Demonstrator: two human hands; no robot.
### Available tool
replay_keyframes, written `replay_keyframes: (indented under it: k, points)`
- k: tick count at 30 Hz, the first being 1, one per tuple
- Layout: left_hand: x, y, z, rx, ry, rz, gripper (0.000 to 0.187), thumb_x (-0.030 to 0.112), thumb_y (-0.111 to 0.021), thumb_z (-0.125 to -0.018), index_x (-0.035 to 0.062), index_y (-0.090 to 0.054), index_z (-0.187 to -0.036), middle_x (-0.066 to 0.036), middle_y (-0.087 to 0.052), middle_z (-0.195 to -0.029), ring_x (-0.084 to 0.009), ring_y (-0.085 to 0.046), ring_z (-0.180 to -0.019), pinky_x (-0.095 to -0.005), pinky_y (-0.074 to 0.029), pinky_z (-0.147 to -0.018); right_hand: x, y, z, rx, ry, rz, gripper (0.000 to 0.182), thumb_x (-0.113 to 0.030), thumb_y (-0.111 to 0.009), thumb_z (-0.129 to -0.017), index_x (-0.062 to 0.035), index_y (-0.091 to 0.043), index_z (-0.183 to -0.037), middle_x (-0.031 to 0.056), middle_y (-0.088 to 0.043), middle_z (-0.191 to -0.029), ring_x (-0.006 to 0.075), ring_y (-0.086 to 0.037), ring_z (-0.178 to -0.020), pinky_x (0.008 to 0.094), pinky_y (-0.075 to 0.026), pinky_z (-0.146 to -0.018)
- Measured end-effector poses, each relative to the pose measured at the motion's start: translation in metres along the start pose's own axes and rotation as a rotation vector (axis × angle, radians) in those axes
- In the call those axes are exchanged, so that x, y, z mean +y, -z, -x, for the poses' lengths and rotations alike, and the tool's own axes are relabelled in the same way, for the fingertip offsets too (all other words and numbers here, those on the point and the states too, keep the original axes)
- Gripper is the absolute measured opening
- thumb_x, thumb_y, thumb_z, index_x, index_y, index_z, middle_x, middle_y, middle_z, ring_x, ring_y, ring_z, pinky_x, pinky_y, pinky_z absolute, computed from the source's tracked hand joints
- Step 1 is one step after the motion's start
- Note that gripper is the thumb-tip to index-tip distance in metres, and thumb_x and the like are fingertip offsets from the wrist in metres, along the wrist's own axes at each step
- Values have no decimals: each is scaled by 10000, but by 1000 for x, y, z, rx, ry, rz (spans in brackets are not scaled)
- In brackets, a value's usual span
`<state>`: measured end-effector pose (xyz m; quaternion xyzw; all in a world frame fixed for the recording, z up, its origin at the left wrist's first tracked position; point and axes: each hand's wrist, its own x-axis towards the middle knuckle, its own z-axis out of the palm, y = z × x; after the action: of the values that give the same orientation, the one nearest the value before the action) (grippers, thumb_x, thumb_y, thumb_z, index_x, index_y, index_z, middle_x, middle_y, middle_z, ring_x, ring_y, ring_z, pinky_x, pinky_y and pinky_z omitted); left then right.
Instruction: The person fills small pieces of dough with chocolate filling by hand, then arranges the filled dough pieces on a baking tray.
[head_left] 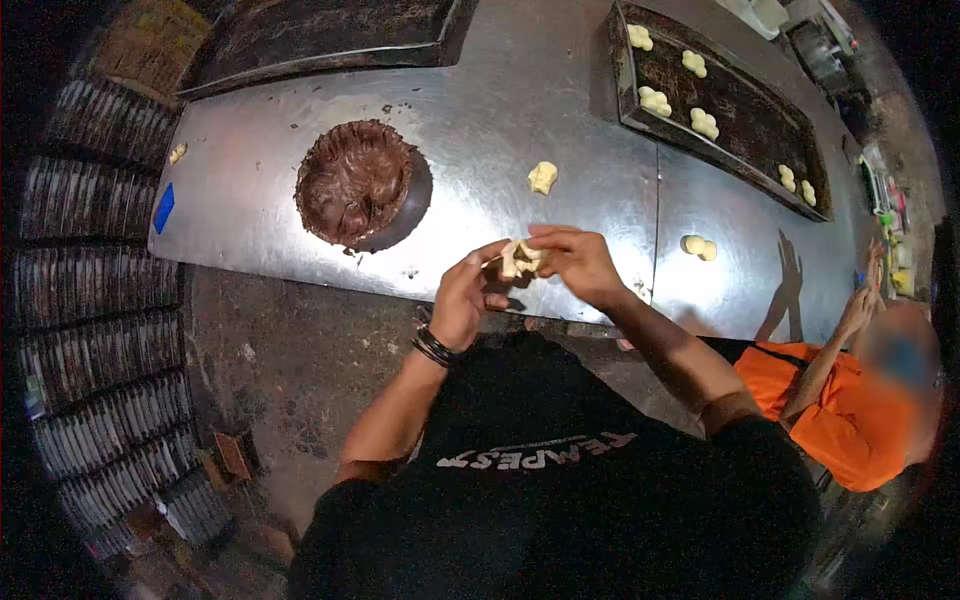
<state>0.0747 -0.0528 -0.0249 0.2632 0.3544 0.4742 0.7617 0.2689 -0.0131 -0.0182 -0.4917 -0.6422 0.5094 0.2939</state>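
Note:
Between my two hands, over the table's near edge, is a pale piece of dough (521, 262) with an uneven, stretched shape. My left hand (466, 300) pinches its left side, and dark bands circle that wrist. My right hand (577, 262) grips its right side with bent fingers. A second lump of dough (543, 178) lies on the metal table just beyond my hands. To the left stands a round bowl (415, 200) heaped with thick brown chocolate paste (355, 185), some of it smeared over the rim.
A dark baking tray (640, 115) holding several shaped dough pieces (704, 123) sits at the far right. Another tray (330, 68) is at the back left. Two joined dough balls (700, 247) lie on the table (480, 130). A person in orange (850, 410) works at right. Stacked trays (100, 300) stand left.

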Motion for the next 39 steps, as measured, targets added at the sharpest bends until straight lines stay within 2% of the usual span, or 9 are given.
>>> replay_keyframes:
  k: [10,15,17,22,25,29,32,38,39]
  points:
    - [4,37,-11,-4,-203,-81,482,343,-375,-982,-43,-438,-1265,-128,-545,-1139,-140,-579,-852,-252,-500,-721,-22,-44,-32,202,167,142,197,-51,-642,-738,-13,-666,-930,110,-619,-886,227,-631,-819,296,-517,-727]
    - [13,29,-14,-167,-495,-727,291,193,-513,-924,-38,-639,-1049,-169,-404,-1362,-200,-586,-1010,-284,-503,-781,1,-62,0,460,-21,78,206,-22,-645,-766,39,-632,-962,149,-607,-976,239,-621,-889,306,-519,-774]
    - [20,27,-13,-329,-248,-602,261,175,-513,-925,-24,-652,-1020,-155,-452,-1318,-203,-599,-989,-288,-506,-771,61,-53,29,428,363,860,165,-47,-655,-770,29,-632,-915,154,-615,-977,256,-622,-869,330,-516,-771]
    - [30,36,-97,55,-295,-637,226,183,-566,-864,-9,-666,-933,-151,-594,-1103,-233,-615,-925,-333,-502,-762,32,-7,36,-245,-310,368,144,-156,-635,-802,-35,-661,-874,112,-643,-873,249,-624,-818,334,-502,-738]
    - [5,35,-166,134,-536,-1201,271,265,-622,-792,18,-681,-889,-164,-600,-1066,-303,-584,-945,-385,-472,-825,27,-16,-13,295,291,496,174,-217,-606,-762,-46,-601,-735,135,-588,-731,331,-560,-729,429,-452,-705]
    - [-3,3,-182,5,-582,-1671,294,302,-665,-727,45,-690,-868,-151,-594,-1056,-324,-538,-990,-408,-449,-855,64,-45,-20,135,446,748,110,-129,-549,-711,-34,-573,-762,133,-560,-771,324,-538,-794,431,-438,-720]
    - [-15,-2,-178,-194,-551,-1445,166,160,-694,-699,38,-624,-788,-101,-626,-924,-298,-585,-840,-373,-481,-750,71,-3,1,-146,710,704,88,-108,-531,-728,-37,-574,-758,131,-543,-756,313,-530,-784,424,-426,-720]
    - [20,-8,-125,78,-260,-347,374,50,-626,-813,49,-475,-1155,-66,-631,-871,-135,-616,-747,-268,-530,-644,71,-20,-37,496,379,781,106,-138,-555,-747,-36,-570,-770,141,-556,-831,300,-518,-841,411,-420,-774]
    - [36,-5,-116,23,-157,-166,376,83,-602,-846,32,-469,-1194,-78,-620,-940,-143,-607,-787,-265,-519,-642,69,-25,-31,333,394,732,105,-133,-552,-748,-33,-569,-775,141,-554,-851,298,-517,-849,410,-426,-770]
